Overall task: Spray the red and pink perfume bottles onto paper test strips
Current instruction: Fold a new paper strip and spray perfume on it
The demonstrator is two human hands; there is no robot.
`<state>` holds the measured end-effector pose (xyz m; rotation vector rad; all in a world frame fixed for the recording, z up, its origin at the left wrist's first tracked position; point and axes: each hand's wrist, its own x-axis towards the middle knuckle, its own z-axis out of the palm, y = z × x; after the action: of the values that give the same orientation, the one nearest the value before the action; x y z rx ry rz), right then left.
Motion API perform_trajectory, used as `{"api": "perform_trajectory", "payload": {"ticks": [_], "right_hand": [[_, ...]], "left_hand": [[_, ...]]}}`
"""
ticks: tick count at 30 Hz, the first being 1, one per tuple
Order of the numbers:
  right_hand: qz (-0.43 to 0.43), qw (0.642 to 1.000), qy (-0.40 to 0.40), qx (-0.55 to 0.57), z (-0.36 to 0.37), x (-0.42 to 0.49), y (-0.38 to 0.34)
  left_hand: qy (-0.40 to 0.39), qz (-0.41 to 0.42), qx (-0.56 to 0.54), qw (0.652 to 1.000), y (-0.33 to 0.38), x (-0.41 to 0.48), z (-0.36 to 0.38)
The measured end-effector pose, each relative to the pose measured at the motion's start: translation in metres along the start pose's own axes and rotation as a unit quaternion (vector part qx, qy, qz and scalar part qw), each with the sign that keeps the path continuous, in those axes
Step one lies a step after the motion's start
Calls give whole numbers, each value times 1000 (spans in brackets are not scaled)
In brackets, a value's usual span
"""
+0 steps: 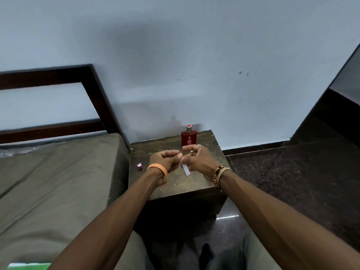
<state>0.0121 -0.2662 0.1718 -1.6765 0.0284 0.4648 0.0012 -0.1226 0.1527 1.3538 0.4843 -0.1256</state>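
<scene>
A person sits facing a small dark wooden table that stands against a pale blue-grey wall, and both bare forearms reach over it. The left hand and the right hand meet above the middle of the tabletop, fingers curled inward so that the fingertips of both touch at one spot. From that spot a narrow white paper strip hangs down and slightly to the right, its lower end free above the table. Its upper end is pinched where the two hands come together, the left fingers bunched on it from one side and the right thumb and fingers closing on it from the other. How much each hand bears cannot be told. The right hand's topmost finger lies stretched out over the others and wears a ring. An orange wristband circles the left wrist, and several bracelets sit on the right wrist. The red perfume bottle stands upright at the back of the table, near the wall and just behind the right hand, apart from it. The pink perfume bottle, small and also upright, stands near the table's left edge, just left of the left wrist and untouched. To the left lies a bed with an olive cover and a dark wooden headboard.
</scene>
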Motion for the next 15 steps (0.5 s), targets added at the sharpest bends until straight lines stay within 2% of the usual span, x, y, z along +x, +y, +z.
{"api": "perform_trajectory", "payload": {"ticks": [3, 6, 10, 15], "right_hand": [[-33, 999, 23, 35, -2, -20, -12], [-46, 996, 37, 62, -6, -39, -21], [-56, 995, 37, 69, -13, -56, -30], [-60, 994, 31, 89, -16, -72, -36]], "left_hand": [[-11, 19, -46, 999, 12, -20, 6], [-25, -2, -103, 994, 17, -40, 12], [-59, 1, -68, 996, 22, -60, 19], [-42, 38, -48, 997, 35, -72, 27]]}}
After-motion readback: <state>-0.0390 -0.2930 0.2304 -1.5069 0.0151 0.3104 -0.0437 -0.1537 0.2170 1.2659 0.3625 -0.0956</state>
